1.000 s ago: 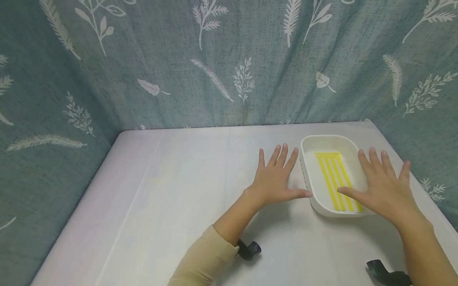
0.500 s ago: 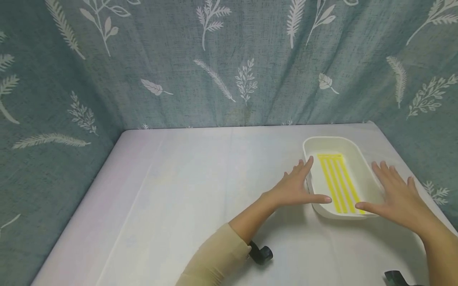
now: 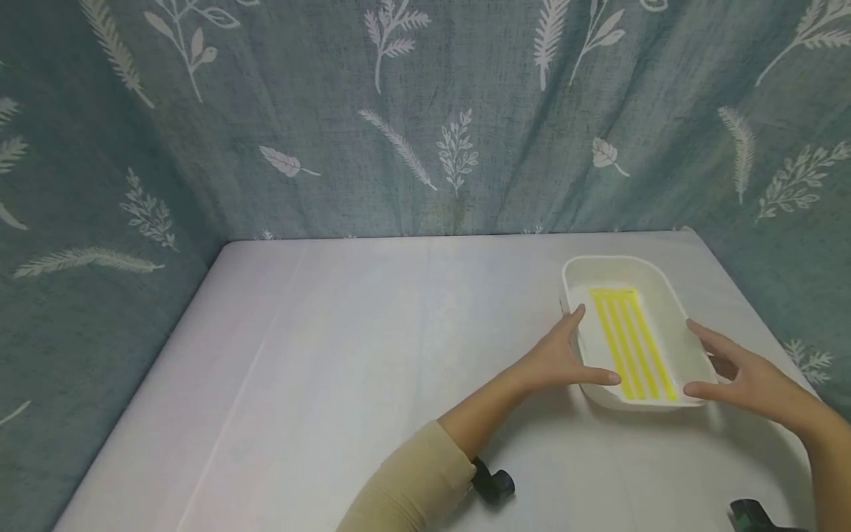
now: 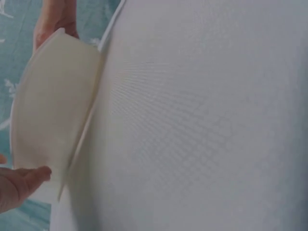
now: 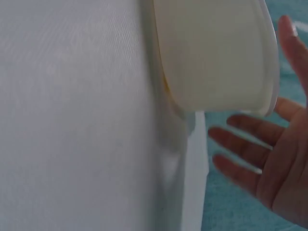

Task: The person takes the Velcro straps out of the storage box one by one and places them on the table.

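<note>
Head view: the left hand [image 3: 560, 362] and right hand [image 3: 751, 378] are flanking the tray [image 3: 660, 318] on the surface's [image 3: 319, 384] right side. I'm seeing spread fingers on both, apparently framing a grip; that's calling for an even squeeze.

A plain beige fabric sleeve [image 3: 412, 480] covers the left forearm, soft-looking and lightly creased toward its near end, with a straight cuff edge that stops short of the wrist. Below that cuff shows a black, smooth, bent wrist-worn piece [image 3: 493, 484] with a stubby rounded end. A similar black fitting [image 3: 754, 516] with a blunt end sits by the right forearm, partly cut off at the near edge. The left grip [image 3: 564, 362] and right grip [image 3: 751, 380] are bare, with slender fingers.
</note>
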Action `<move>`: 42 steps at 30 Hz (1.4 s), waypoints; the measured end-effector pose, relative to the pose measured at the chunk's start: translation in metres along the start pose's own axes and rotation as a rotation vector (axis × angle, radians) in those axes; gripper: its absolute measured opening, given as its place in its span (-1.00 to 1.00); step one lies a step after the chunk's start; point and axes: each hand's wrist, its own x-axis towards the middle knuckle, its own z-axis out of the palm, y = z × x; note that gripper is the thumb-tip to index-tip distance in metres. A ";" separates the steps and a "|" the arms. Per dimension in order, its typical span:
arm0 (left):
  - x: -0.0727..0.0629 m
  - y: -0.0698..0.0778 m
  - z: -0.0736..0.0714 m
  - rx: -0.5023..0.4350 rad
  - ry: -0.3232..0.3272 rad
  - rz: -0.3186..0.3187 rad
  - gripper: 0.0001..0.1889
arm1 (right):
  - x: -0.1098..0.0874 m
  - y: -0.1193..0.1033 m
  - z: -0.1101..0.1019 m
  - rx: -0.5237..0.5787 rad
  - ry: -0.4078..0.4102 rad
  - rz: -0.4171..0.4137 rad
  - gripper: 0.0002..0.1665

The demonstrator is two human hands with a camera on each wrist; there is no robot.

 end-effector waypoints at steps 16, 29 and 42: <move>0.005 -0.008 0.002 -0.076 0.043 -0.054 0.14 | 0.005 0.028 0.007 0.345 -0.036 -0.118 0.11; -0.003 -0.021 -0.013 -0.119 0.047 -0.083 0.14 | 0.011 0.023 0.018 0.450 -0.070 -0.128 0.04; -0.010 -0.029 -0.030 -0.086 0.067 -0.097 0.14 | 0.020 0.005 0.026 0.451 -0.060 -0.052 0.06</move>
